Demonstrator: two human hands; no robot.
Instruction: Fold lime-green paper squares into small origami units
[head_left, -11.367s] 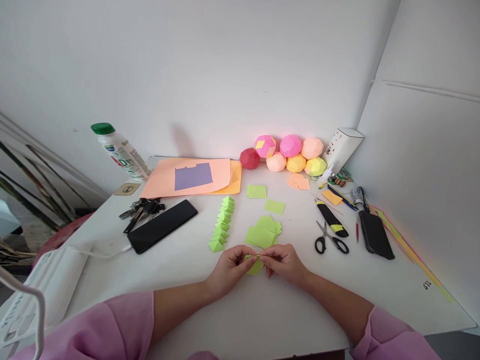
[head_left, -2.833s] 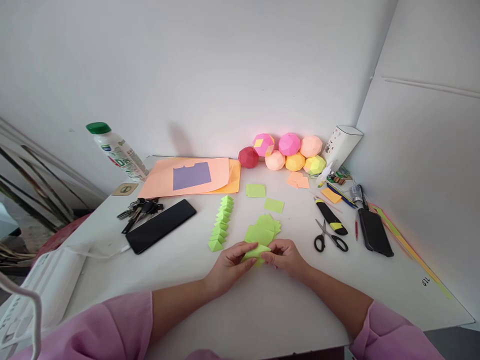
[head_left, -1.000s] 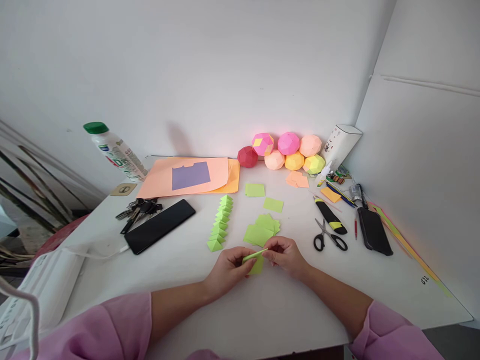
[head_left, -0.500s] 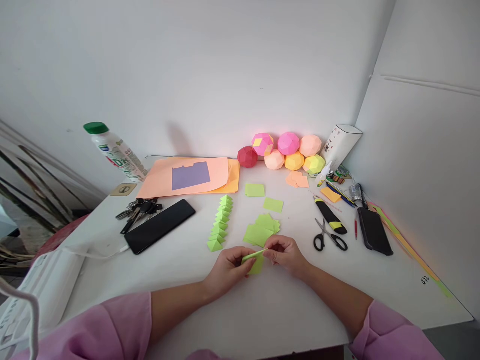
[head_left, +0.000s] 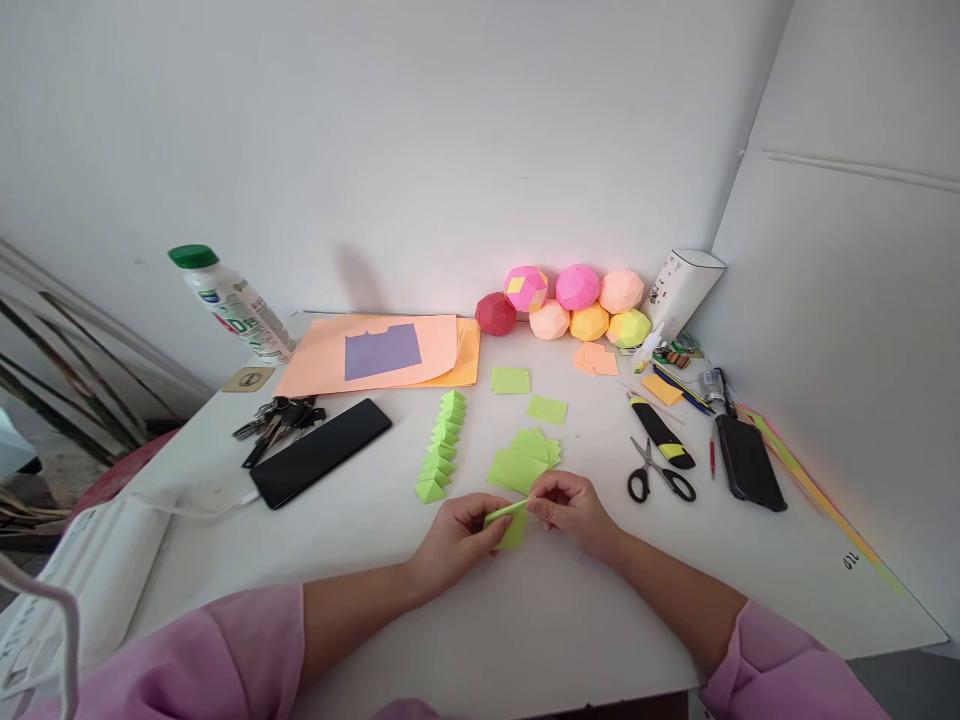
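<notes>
Between my two hands is a small green paper piece, partly folded, with a raised edge running from one hand to the other. My left hand grips its left end between thumb and fingers. The right end is pinched by the thumb and fingertips of my right hand. Just beyond them lies a loose pile of flat green paper pieces. A row of folded, pointed green paper pieces stands to the left of the pile. Two spots farther back hold more green paper rectangles.
Scissors, a cutter and a dark phone lie at the right. Another black phone, keys and a bottle are at the left. Faceted paper balls are stacked along the wall, beside orange paper sheets.
Almost nothing differs. Both hands keep their hold on the green paper piece in the same place, and the things on the table have not moved.
</notes>
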